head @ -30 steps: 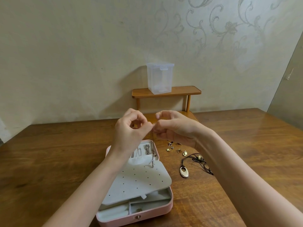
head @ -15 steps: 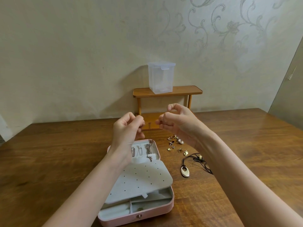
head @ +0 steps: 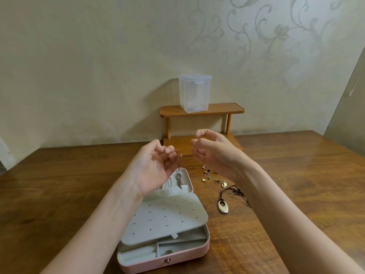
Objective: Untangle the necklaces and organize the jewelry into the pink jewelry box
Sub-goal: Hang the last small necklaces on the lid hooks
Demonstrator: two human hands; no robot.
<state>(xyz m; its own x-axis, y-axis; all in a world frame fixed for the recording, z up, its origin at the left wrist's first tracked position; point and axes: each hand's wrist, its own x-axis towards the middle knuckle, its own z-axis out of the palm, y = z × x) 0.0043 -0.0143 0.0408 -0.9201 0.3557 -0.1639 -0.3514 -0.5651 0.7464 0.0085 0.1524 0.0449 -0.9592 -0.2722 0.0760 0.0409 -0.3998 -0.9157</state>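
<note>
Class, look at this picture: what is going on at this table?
A person holds both hands up over an open pink jewelry box. The left hand pinches a thin chain that hangs down toward the box's back compartment; the right hand is curled as if pinching its other end, though that is too fine to see. Small earrings and a cord pendant necklace lie on the table, not yet stored.

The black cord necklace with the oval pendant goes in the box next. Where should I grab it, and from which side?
Judging by its pose, pinch the black cord necklace with the oval metal pendant where the cord meets the pendant, coming from above. The pendant lies flat on the brown wooden table, while its cord bunches loosely behind.
</note>
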